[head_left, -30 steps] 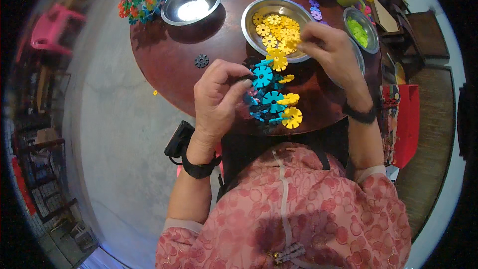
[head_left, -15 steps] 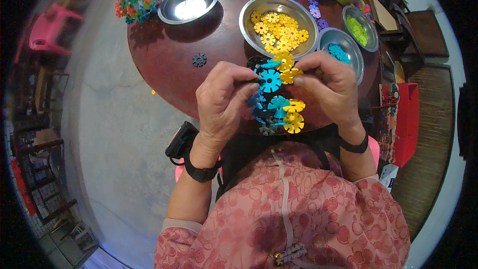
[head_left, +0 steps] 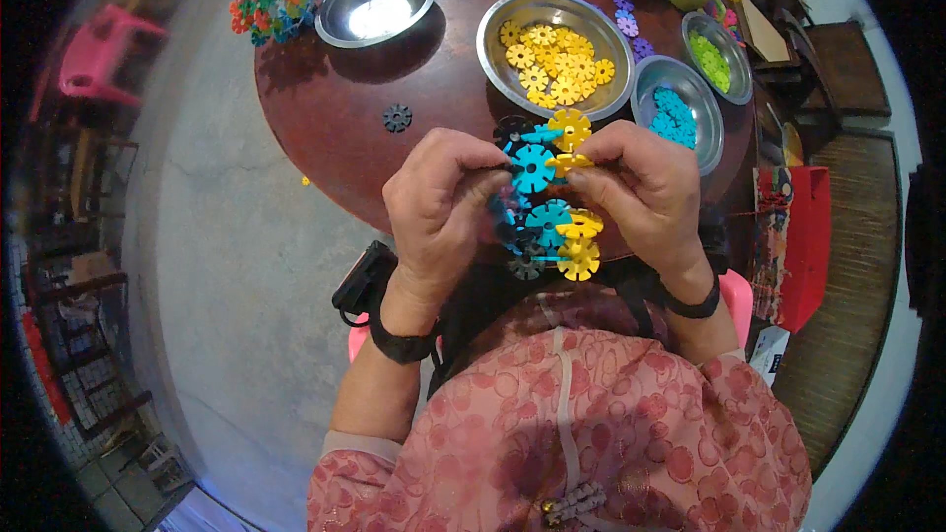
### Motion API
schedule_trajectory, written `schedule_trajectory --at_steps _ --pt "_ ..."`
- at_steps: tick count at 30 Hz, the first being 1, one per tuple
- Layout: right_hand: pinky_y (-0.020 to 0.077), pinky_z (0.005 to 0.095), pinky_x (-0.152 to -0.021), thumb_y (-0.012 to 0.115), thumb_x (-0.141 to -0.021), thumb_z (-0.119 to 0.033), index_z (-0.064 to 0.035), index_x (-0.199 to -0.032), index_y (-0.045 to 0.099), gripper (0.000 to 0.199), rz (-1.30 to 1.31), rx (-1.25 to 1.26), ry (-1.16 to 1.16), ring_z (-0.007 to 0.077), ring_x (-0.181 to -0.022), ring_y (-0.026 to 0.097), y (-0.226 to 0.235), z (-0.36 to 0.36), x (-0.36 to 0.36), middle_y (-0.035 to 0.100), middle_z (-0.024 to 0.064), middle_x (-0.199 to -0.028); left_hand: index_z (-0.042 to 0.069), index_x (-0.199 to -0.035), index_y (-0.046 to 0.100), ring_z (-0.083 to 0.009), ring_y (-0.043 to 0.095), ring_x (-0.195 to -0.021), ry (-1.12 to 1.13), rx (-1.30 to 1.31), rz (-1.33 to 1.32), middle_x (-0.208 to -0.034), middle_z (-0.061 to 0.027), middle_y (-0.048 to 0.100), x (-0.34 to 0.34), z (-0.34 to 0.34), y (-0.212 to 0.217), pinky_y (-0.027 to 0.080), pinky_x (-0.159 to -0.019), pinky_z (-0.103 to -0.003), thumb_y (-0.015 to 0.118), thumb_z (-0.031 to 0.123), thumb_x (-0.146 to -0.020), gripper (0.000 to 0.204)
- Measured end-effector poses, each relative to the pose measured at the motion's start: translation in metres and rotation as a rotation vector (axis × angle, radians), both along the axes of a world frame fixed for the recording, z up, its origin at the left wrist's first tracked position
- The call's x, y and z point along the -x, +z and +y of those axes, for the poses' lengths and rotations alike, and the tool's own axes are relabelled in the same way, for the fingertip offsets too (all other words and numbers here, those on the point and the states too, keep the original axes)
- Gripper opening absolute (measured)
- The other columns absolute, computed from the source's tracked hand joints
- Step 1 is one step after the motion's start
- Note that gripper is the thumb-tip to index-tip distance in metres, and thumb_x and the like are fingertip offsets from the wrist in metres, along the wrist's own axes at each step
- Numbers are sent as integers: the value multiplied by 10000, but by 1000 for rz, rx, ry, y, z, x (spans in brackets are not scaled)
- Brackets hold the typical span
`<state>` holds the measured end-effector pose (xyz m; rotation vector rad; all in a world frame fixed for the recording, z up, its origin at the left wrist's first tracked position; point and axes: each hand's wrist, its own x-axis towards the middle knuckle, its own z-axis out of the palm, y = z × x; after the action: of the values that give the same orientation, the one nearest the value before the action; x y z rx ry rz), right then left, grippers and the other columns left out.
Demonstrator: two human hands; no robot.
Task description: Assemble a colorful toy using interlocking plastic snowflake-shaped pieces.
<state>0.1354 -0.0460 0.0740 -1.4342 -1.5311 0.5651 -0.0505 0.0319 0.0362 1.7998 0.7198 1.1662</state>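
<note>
Between my two hands is a ring-like piece built from notched plastic discs in black, blue and yellow. My left hand (head_left: 439,202) pinches its left side, beside a blue disc (head_left: 533,168) that faces me. With thumb and forefinger, my right hand (head_left: 641,187) grips a yellow disc (head_left: 569,166), seen nearly edge-on against that blue one. Lower on the piece are another blue disc (head_left: 548,223) and a yellow disc (head_left: 578,260). My left fingertips partly hide the dark discs on that side.
Beyond my hands stands a metal bowl (head_left: 487,67) of yellow discs. Bowls of blue discs (head_left: 673,118) and green discs (head_left: 709,63) sit to the right. A shiny bowl (head_left: 326,32) and a lone black disc (head_left: 397,118) are on the left of the round table (head_left: 345,153).
The yellow disc in my right fingers has turned from facing me to nearly edge-on, closer against the blue disc. The built piece has tilted slightly and its lower part sits lower.
</note>
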Motion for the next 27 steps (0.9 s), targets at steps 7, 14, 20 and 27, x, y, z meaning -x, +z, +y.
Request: schedule_trajectory --at_steps 7,14,20,27 --pt "442 264 -547 673 -755 27 17 -840 596 115 -205 -79 88 180 -616 601 12 -1 -8 592 92 -737 16 -837 632 -238 612 -702 -42 -97 38 -774 -96 607 -2 -1 3 483 -633 -305 682 -50 -700 160" --pt "463 380 -591 680 -765 -41 -5 -812 562 132 -278 -53 98 333 -680 594 14 -1 -5 568 143 -728 17 -831 631 -251 610 -700 -53 -155 82 -765 -103 609 -4 -1 4 484 -629 -312 677 -61 -682 174" --pt "448 294 -582 694 -724 7 -1 -830 604 139 -248 -98 94 240 -647 593 3 6 -3 600 102 -743 10 -844 637 -221 611 -699 -73 42 22 -756 -95 596 -2 -1 6 481 -626 -299 658 -79 -698 173" --pt "484 282 -625 710 -750 -61 9 -954 610 237 10 -28 -66 171 -687 626 36 -5 -32 643 100 -828 -5 -901 624 -77 539 -710 -216 215 -140 -817 -5 559 17 25 -13 439 -615 -198 642 -11 -830 73"
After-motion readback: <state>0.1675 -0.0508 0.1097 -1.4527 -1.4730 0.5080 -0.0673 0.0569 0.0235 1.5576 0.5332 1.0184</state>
